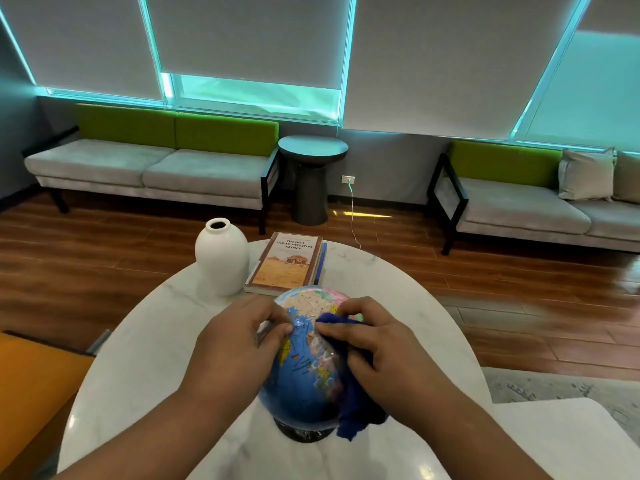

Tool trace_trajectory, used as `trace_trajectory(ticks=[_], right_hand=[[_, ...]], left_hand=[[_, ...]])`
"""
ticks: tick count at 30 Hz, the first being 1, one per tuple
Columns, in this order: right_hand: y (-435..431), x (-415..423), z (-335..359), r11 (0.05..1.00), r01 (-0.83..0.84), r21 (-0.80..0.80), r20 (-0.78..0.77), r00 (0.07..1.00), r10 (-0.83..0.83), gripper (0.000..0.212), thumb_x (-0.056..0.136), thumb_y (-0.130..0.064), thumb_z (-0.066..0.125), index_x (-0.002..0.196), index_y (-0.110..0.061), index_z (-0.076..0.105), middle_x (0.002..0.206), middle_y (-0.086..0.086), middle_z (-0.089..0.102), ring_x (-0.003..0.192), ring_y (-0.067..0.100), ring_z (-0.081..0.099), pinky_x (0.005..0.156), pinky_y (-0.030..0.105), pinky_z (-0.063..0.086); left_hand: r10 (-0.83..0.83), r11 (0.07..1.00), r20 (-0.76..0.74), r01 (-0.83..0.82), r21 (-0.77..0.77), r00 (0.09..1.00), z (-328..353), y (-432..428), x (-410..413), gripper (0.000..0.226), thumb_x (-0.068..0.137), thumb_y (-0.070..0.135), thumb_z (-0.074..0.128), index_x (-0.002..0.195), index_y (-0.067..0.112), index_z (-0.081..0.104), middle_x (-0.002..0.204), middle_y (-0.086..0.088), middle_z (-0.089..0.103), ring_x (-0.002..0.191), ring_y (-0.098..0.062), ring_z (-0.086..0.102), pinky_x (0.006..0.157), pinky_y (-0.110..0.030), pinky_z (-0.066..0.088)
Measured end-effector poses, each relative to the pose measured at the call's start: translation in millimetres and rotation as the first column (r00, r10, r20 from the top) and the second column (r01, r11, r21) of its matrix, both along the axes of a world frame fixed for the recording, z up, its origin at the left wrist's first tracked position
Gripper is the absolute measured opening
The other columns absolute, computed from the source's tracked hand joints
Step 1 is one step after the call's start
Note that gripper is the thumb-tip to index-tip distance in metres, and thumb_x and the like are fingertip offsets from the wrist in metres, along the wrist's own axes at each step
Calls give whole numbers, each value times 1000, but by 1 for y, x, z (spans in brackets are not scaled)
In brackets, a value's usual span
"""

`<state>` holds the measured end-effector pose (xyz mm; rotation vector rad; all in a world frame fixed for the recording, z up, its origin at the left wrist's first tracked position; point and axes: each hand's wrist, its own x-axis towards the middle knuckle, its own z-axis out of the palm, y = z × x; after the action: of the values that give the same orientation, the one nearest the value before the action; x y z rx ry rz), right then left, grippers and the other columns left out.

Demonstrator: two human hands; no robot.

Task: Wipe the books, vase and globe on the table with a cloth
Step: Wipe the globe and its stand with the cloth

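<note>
A blue globe (304,368) on a dark base stands at the near middle of the white marble table (166,341). My left hand (239,337) grips the globe's upper left side, fingers curled over it. My right hand (377,344) presses a dark blue cloth (356,407) against the globe's right side, and the cloth hangs down toward the base. Behind the globe lies a short stack of books (287,263) with an orange cover on top. A white vase (221,258) stands upright to the left of the books.
An orange chair (31,386) sits at the table's left. A second white surface (568,441) lies at lower right. Grey-and-green sofas (152,168) and a round dark side table (311,178) line the far wall across a wooden floor.
</note>
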<state>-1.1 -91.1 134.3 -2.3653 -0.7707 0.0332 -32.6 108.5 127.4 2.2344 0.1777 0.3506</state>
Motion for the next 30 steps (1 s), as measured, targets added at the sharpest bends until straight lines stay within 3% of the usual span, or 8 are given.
trace_trajectory(ticks=[3,6,12,16,19,22,25,30], right_hand=[[-12,1,-3,996,62,64,25,998,-64,55,81,-13,51,109,-59,58,120,-39,39,112,-15,42,93,0,31],[-10,1,2,999,53,-4,41,998,-53,47,87,-8,55,110,-48,67,117,-45,36,111,-17,40,91,-3,27],[16,-1,20,978,-69,-195,51,996,80,42,99,-27,43,138,-45,44,143,-24,25,132,2,25,112,21,29],[-3,1,13,989,-40,-142,-3,999,40,45,90,-13,54,118,-47,63,124,-34,35,117,-8,39,103,12,34],[-11,2,13,994,39,-101,57,998,-33,46,83,-7,59,106,-46,70,113,-35,43,109,-8,46,91,0,28],[3,-2,20,981,-41,-188,62,997,54,44,92,-16,52,124,-46,59,128,-31,36,120,-4,35,97,0,20],[19,-6,22,964,-93,-248,86,989,118,48,97,-23,44,139,-47,40,144,-25,23,130,1,24,106,13,22],[1,-5,9,989,-28,-142,41,999,35,37,86,-22,54,114,-43,67,113,-38,36,114,-5,41,97,6,28]], left_hand=[[2,1000,6,-2,-6,1000,0,1,0,15,86,22,69,78,34,63,94,19,62,92,-2,58,79,-29,58],[-2,1000,16,2,10,1000,1,2,1,14,86,23,69,80,34,64,94,19,62,93,-3,58,81,-31,57],[-20,996,-3,20,82,1000,3,0,0,13,87,27,67,81,37,61,95,17,61,94,-5,58,79,-25,56],[-27,998,-18,28,48,999,3,2,-2,11,86,28,68,81,36,61,95,20,61,94,-4,58,79,-30,58],[-35,998,6,35,46,999,5,3,-2,13,86,27,68,81,37,61,100,23,61,98,-2,57,81,-29,57],[-68,993,6,67,98,998,4,0,-2,20,86,27,68,79,42,56,105,24,60,102,-1,55,84,-23,54],[-85,990,34,81,112,996,2,0,-2,23,86,26,67,77,43,55,102,26,60,100,1,54,83,-20,52],[-78,996,38,76,51,996,1,3,0,19,84,23,70,75,38,60,94,34,58,97,8,55,80,-23,55]])
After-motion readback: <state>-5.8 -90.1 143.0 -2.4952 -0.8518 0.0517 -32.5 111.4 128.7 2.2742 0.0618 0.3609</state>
